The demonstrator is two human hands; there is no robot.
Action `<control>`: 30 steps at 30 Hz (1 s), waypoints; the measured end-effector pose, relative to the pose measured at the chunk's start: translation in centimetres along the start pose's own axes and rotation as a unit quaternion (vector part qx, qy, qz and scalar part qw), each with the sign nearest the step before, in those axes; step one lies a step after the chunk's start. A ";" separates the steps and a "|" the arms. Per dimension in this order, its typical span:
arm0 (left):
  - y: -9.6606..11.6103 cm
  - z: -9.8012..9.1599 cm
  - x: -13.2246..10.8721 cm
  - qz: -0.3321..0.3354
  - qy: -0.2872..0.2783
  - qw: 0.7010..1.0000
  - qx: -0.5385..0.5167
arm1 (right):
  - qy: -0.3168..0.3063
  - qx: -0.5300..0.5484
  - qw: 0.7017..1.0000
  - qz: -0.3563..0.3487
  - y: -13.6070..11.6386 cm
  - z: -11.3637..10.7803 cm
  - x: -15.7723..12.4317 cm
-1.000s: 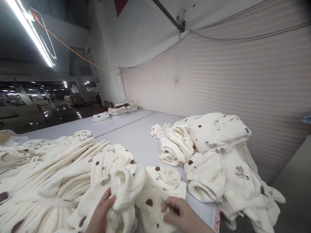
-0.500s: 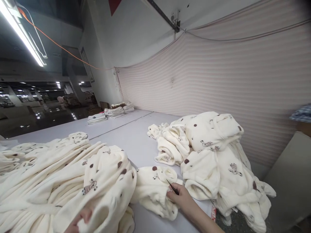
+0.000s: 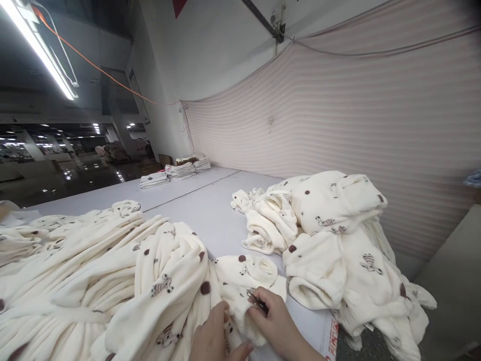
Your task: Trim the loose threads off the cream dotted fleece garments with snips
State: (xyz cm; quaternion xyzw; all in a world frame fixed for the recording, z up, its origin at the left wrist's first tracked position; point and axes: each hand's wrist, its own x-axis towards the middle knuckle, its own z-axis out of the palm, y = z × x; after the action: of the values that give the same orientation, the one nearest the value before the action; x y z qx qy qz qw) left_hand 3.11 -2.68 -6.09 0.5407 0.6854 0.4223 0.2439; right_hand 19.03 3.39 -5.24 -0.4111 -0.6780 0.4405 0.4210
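Now gripped a dark two-pronged tool in the curled right hand, over the cream zebra-print fleece garment on the table, between left heap and right heap. Had the left hand at its near edge with thumb and fingers partly spread; couldn't tell if pinching cloth.

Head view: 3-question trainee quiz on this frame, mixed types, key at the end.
1. Which hand holds the small pointed tool, and what does the other hand touch?
2. True or false: the hanging sheet is striped.
3. Where on the table do the flat white stacks sit? A) Near edge B) Middle C) Far end

Key:
1. The right hand; the left hand touches cream cloth.
2. True.
3. C.
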 end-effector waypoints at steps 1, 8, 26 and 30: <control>0.8 0.4 0.1 0.017 0.024 1.000 0.001 | 0.002 -0.030 0.999 -0.020 -0.2 0.2 -0.2; 1.3 0.9 1.1 -0.095 0.004 0.914 -0.394 | -0.028 -0.029 0.997 -0.065 -1.0 -0.5 -1.6; 0.2 1.5 -0.4 -0.274 0.003 0.879 -0.391 | 0.022 0.054 0.998 0.029 0.3 0.0 0.2; 0.2 2.4 -0.9 -0.305 -0.017 0.832 -0.464 | 0.033 0.069 0.996 0.042 0.6 0.7 0.0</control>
State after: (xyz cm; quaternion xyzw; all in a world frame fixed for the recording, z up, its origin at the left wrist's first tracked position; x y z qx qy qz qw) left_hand 5.38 -2.73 -7.25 0.1346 0.5349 0.5856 0.5940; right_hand 18.52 3.36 -5.96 -0.4236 -0.6135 0.4898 0.4520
